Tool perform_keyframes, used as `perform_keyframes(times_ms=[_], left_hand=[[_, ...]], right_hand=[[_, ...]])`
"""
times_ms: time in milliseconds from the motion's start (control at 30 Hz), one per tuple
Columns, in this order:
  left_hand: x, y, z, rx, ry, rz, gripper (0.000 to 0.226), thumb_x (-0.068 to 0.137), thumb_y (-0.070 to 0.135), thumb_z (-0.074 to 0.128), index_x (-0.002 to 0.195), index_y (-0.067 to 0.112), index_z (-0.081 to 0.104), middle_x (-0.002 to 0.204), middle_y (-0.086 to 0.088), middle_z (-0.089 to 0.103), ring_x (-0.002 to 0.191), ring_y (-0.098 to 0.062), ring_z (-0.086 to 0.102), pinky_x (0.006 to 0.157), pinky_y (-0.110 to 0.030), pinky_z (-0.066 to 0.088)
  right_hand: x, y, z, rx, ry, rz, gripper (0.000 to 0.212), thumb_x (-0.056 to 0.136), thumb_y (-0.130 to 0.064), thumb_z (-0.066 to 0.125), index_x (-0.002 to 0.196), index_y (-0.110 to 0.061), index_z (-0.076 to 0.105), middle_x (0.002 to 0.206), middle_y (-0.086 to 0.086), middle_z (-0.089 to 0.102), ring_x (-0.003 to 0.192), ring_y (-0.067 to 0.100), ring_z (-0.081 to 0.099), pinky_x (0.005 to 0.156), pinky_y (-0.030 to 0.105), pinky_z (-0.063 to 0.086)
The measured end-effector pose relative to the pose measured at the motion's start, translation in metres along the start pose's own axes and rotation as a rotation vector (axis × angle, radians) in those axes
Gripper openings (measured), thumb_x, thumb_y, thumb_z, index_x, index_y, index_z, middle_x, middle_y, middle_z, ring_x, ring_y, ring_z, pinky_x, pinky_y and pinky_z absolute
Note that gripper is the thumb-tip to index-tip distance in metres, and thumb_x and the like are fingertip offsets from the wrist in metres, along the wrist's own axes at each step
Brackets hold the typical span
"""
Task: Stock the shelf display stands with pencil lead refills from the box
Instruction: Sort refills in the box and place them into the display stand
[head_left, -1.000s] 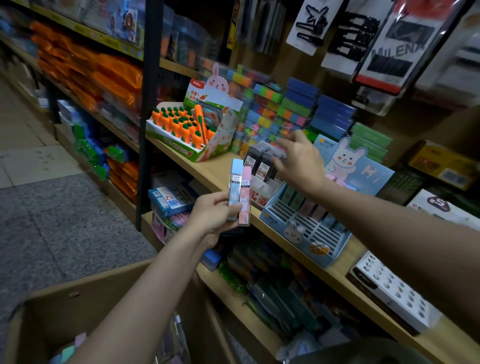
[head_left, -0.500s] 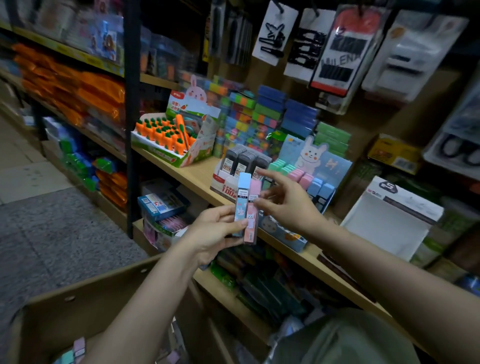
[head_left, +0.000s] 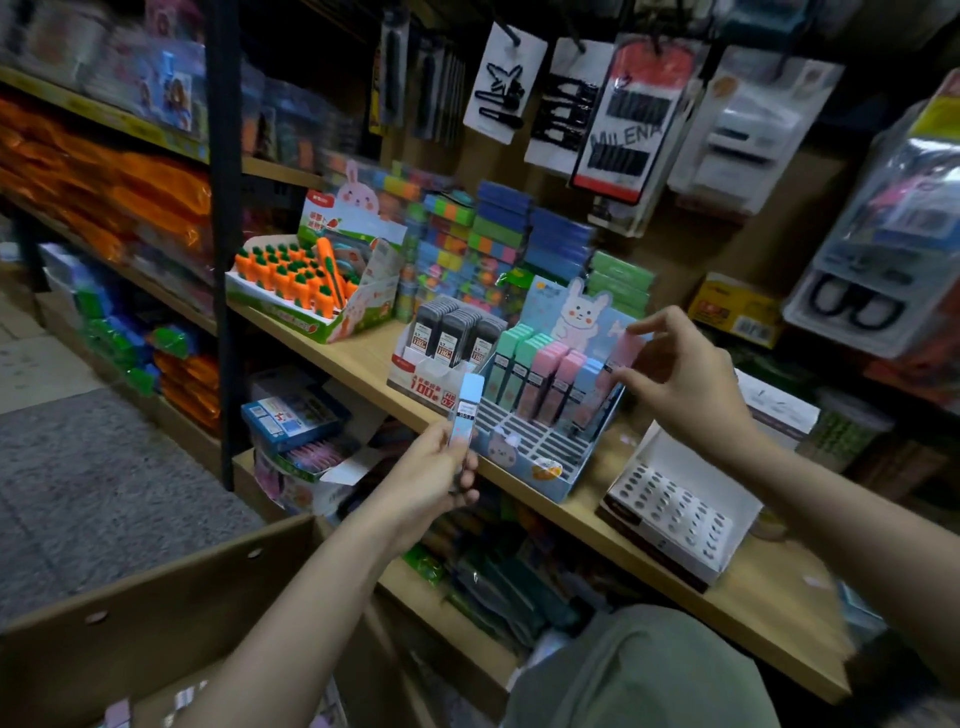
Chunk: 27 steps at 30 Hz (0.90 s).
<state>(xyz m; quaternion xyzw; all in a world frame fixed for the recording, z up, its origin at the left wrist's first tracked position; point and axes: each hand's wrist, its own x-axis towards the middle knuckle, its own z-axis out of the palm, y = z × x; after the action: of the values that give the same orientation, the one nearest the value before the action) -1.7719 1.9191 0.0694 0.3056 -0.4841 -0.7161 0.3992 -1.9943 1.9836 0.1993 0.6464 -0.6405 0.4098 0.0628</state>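
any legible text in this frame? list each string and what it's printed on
"MILENA": hanging hair-clip card.
"100": front of the white stand holding dark refill cases, and on those cases' labels.
Too blurred or small: blue refill label, bunny stand, carrot display box, yellow box.

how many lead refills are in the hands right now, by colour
blue refill: 1, held in the left hand
pink refill: 1, pinched by the right hand at the rabbit display stand
total: 2
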Motion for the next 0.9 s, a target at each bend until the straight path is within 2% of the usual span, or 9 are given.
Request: perform_keyframes(times_ms=[67, 133, 200, 300, 367, 467, 567, 800, 900], left_hand=[[0.002, -0.004, 0.000, 0.010, 0.016, -0.002, 0.018, 0.104, 0.029, 0.040, 0.105, 0.019, 0.056, 0.074, 0.002, 0.051, 0.060, -0.009, 0.046, 0.057, -0.025, 0.046], [0.004, -0.005, -0.002, 0.016, 0.024, 0.010, 0.020, 0.103, 0.033, 0.041, 0.104, 0.020, 0.056, 0.073, 0.003, 0.050, 0.059, -0.009, 0.044, 0.054, -0.023, 0.042], [0.006, -0.005, -0.005, 0.005, 0.016, 0.019, 0.019, 0.103, 0.034, 0.040, 0.107, 0.024, 0.056, 0.071, 0.004, 0.050, 0.057, -0.007, 0.042, 0.050, -0.021, 0.039], [0.007, -0.004, -0.009, -0.011, 0.011, 0.031, 0.019, 0.103, 0.036, 0.040, 0.111, 0.031, 0.055, 0.066, 0.007, 0.049, 0.054, -0.006, 0.040, 0.047, -0.020, 0.035], [0.009, -0.005, -0.011, -0.017, 0.018, 0.043, 0.019, 0.103, 0.036, 0.040, 0.109, 0.028, 0.056, 0.069, 0.005, 0.050, 0.056, -0.007, 0.041, 0.049, -0.021, 0.035], [0.014, -0.006, -0.012, -0.010, 0.069, 0.042, 0.020, 0.103, 0.032, 0.040, 0.106, 0.024, 0.058, 0.084, 0.000, 0.050, 0.065, -0.010, 0.047, 0.055, -0.024, 0.041], [0.019, -0.011, -0.011, 0.073, 0.100, 0.036, 0.019, 0.103, 0.031, 0.040, 0.109, 0.028, 0.058, 0.094, -0.001, 0.050, 0.076, -0.012, 0.051, 0.063, -0.025, 0.048], [0.025, -0.017, -0.005, 0.087, 0.128, 0.067, 0.019, 0.102, 0.023, 0.044, 0.114, 0.027, 0.058, 0.093, 0.001, 0.054, 0.082, -0.010, 0.055, 0.069, -0.024, 0.052], [0.025, -0.018, -0.005, 0.109, 0.124, 0.102, 0.021, 0.102, 0.020, 0.046, 0.107, 0.034, 0.060, 0.094, 0.002, 0.058, 0.088, -0.010, 0.057, 0.074, -0.024, 0.053]], right_hand=[[0.002, 0.006, 0.010, -0.023, -0.003, -0.035, 0.038, 0.079, -0.007, 0.079, 0.100, -0.026, 0.053, 0.086, -0.014, 0.062, 0.076, -0.010, 0.063, 0.060, 0.004, 0.048], [0.004, 0.011, 0.023, -0.047, 0.003, -0.061, 0.037, 0.079, -0.004, 0.078, 0.100, -0.024, 0.055, 0.094, -0.006, 0.063, 0.079, 0.001, 0.065, 0.068, 0.013, 0.055], [0.006, 0.015, 0.036, -0.088, 0.013, -0.094, 0.036, 0.078, -0.002, 0.077, 0.099, -0.021, 0.056, 0.100, -0.003, 0.061, 0.084, 0.008, 0.063, 0.071, 0.017, 0.056], [0.011, 0.020, 0.051, -0.093, 0.019, -0.103, 0.037, 0.078, -0.002, 0.078, 0.097, -0.023, 0.055, 0.100, -0.005, 0.058, 0.079, 0.002, 0.058, 0.068, 0.005, 0.048], [0.015, 0.024, 0.058, -0.087, 0.019, -0.098, 0.038, 0.078, -0.002, 0.077, 0.096, -0.025, 0.054, 0.099, -0.007, 0.057, 0.079, -0.004, 0.056, 0.066, 0.001, 0.044], [0.017, 0.029, 0.065, -0.086, 0.009, -0.088, 0.038, 0.078, -0.003, 0.078, 0.095, -0.027, 0.053, 0.098, -0.008, 0.056, 0.080, -0.008, 0.055, 0.066, 0.000, 0.043], [0.018, 0.032, 0.069, -0.087, 0.013, -0.067, 0.039, 0.080, -0.005, 0.077, 0.097, -0.030, 0.053, 0.101, -0.009, 0.057, 0.078, -0.012, 0.055, 0.064, 0.000, 0.043], [0.020, 0.031, 0.072, -0.034, 0.002, -0.051, 0.039, 0.081, -0.005, 0.076, 0.101, -0.031, 0.055, 0.105, -0.010, 0.058, 0.074, -0.015, 0.058, 0.064, -0.002, 0.042], [0.020, 0.031, 0.075, -0.042, 0.017, -0.046, 0.038, 0.082, -0.004, 0.075, 0.100, -0.029, 0.055, 0.104, -0.009, 0.058, 0.073, -0.013, 0.058, 0.064, -0.002, 0.042]])
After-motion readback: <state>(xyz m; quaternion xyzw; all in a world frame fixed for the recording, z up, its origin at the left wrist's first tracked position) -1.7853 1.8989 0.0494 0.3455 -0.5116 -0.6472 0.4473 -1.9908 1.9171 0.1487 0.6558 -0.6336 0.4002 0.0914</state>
